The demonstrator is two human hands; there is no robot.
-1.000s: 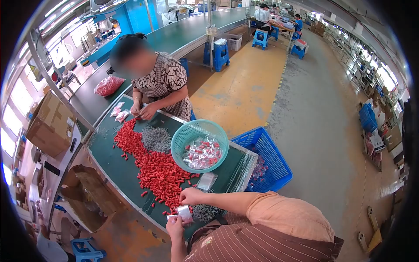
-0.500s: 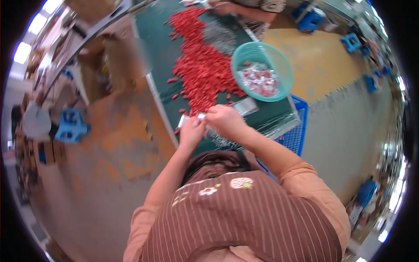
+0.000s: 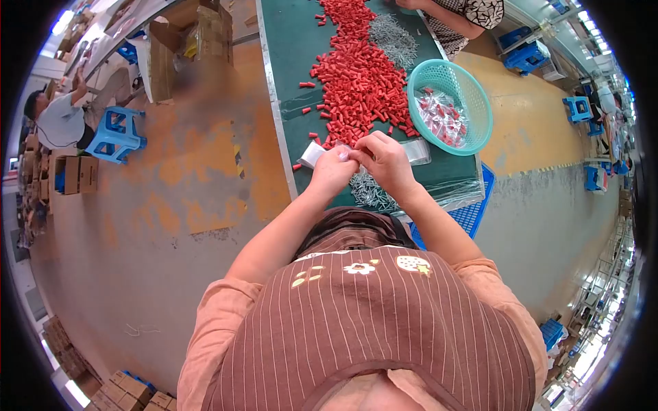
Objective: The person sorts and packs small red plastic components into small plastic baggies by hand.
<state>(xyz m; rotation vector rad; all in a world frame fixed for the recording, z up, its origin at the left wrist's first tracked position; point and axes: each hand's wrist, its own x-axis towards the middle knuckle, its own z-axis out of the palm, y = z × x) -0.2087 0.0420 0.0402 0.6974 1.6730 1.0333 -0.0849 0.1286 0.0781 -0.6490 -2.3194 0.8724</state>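
Observation:
My left hand [image 3: 333, 171] is closed, its fingertips pinching a clear plastic bag [image 3: 312, 155] that pokes out on its left side. Against it, my right hand [image 3: 386, 164] is also closed, thumb and fingers meeting near the left thumb; what lies between them is too small to make out. Just beyond both hands spreads a heap of small red plastic plugs [image 3: 360, 89]. Below the right hand lies a pile of grey screws [image 3: 370, 192]. A flat stack of clear bags [image 3: 417, 151] rests right of that hand.
A turquoise basket [image 3: 488, 116] holding filled bags [image 3: 441, 115] stands at the green table's [image 3: 295, 127] right edge. More screws [image 3: 394, 41] lie farther back, near another person's arm [image 3: 452, 20]. A blue crate [image 3: 473, 218] sits beside the table. Someone sits near a blue stool [image 3: 116, 135] at left.
The camera view has shifted, so the table and hands sit higher and farther right. My hands stay together, and the right fingers now show in a pinch beside the left thumb.

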